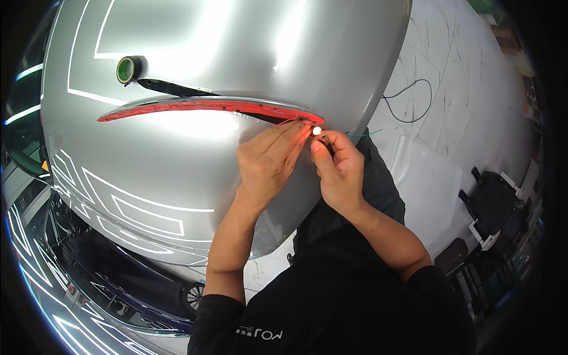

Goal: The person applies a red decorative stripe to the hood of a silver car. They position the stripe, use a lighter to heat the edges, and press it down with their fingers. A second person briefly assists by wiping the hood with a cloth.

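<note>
Across the silver car panel [160, 154] lies a long curved trim strip with a red face [195, 106]. My left hand [266, 155] is closed, its fingertips pinched at the strip's right end, where a thin red line runs past them. Just right of those fingertips, my right hand [343, 174] is closed around a small dark lighter [328, 145], mostly hidden by the fingers. A bright flame [318, 131] glows at its top and tints the nearby fingertips orange. What exactly the left fingertips pinch is hidden.
A roll of black tape with a green core [125, 70] stands on the panel beside a dark strip [171, 87]. A thin green wire [362, 135] sticks out past my right hand. A black cable [427, 106] loops over the marble floor; a black chair-like object [494, 201] stands right.
</note>
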Demonstrator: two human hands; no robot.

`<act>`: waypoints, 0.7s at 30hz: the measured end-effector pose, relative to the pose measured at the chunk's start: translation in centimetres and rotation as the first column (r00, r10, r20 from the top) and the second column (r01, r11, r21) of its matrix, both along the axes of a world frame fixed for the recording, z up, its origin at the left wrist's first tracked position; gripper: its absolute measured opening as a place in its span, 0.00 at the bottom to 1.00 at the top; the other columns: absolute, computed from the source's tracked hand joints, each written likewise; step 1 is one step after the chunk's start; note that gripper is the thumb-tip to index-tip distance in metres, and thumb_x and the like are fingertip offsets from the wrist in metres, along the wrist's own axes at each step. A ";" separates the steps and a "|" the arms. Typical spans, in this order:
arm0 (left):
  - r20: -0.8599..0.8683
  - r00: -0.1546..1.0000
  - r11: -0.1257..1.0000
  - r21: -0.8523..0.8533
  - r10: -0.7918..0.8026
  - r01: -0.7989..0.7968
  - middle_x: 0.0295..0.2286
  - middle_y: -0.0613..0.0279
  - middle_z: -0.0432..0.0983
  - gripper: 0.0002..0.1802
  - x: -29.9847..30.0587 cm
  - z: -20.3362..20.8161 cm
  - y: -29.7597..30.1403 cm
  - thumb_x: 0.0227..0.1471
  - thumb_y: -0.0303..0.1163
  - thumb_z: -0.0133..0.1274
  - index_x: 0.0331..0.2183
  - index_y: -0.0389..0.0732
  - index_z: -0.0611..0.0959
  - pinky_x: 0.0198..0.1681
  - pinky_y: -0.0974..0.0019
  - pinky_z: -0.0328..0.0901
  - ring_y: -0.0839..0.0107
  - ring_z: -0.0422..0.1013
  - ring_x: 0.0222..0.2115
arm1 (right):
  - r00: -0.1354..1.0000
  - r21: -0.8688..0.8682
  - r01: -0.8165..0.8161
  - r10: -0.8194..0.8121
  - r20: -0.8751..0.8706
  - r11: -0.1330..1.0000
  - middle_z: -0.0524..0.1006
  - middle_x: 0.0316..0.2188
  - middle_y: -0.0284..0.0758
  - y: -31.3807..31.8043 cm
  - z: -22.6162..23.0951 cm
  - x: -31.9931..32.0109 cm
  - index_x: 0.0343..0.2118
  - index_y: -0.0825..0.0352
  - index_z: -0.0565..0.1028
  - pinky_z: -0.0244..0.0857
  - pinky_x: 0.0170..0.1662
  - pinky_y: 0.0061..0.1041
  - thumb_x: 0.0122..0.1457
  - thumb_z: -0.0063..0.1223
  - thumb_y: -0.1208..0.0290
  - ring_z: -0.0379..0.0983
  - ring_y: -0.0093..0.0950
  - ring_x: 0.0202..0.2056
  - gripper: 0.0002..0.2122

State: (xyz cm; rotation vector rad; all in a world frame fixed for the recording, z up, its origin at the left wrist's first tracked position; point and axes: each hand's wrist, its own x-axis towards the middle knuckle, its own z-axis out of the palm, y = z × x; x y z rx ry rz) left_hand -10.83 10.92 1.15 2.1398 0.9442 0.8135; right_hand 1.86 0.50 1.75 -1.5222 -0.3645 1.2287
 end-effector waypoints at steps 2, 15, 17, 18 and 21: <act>0.002 1.000 1.000 0.011 -0.005 0.005 0.37 0.54 0.90 0.14 0.0 0.1 0.0 0.53 0.21 0.70 0.44 0.37 0.92 0.37 0.63 0.79 0.59 0.86 0.35 | 1.000 0.001 -0.005 0.005 0.017 1.000 0.76 0.30 0.23 0.0 0.0 0.0 0.44 0.71 0.79 0.64 0.34 0.17 0.72 0.59 0.74 0.66 0.11 0.30 0.06; 0.019 0.999 0.999 0.020 -0.028 0.028 0.39 0.53 0.90 0.16 -0.2 0.0 0.1 0.52 0.18 0.69 0.45 0.36 0.92 0.40 0.61 0.80 0.56 0.86 0.37 | 1.000 -0.009 -0.016 0.016 0.013 1.000 0.76 0.30 0.23 -0.2 0.0 0.0 0.44 0.71 0.79 0.64 0.34 0.17 0.72 0.61 0.73 0.66 0.11 0.30 0.07; 0.020 1.000 1.000 0.014 -0.022 0.022 0.38 0.53 0.90 0.16 -0.2 -0.1 0.1 0.52 0.19 0.69 0.44 0.36 0.92 0.40 0.61 0.80 0.56 0.86 0.37 | 1.000 -0.014 -0.021 0.022 0.017 1.000 0.77 0.31 0.24 -0.2 0.0 0.0 0.44 0.71 0.79 0.64 0.34 0.18 0.72 0.61 0.72 0.67 0.11 0.31 0.07; 0.021 1.000 1.000 0.012 -0.018 0.018 0.38 0.53 0.90 0.15 -0.2 -0.1 0.1 0.52 0.19 0.69 0.44 0.35 0.92 0.40 0.61 0.80 0.56 0.86 0.37 | 0.999 -0.012 -0.020 0.020 0.026 1.000 0.77 0.31 0.24 -0.2 0.0 -0.1 0.44 0.71 0.79 0.65 0.35 0.18 0.72 0.61 0.72 0.67 0.12 0.31 0.07; 0.024 1.000 1.000 0.016 -0.014 0.013 0.38 0.52 0.90 0.15 -0.2 -0.1 0.1 0.53 0.19 0.69 0.44 0.35 0.92 0.40 0.61 0.80 0.56 0.86 0.37 | 0.996 0.013 -0.037 0.036 0.080 0.999 0.75 0.31 0.22 -0.3 -0.4 -0.2 0.48 0.71 0.79 0.57 0.29 0.15 0.74 0.59 0.71 0.63 0.09 0.27 0.08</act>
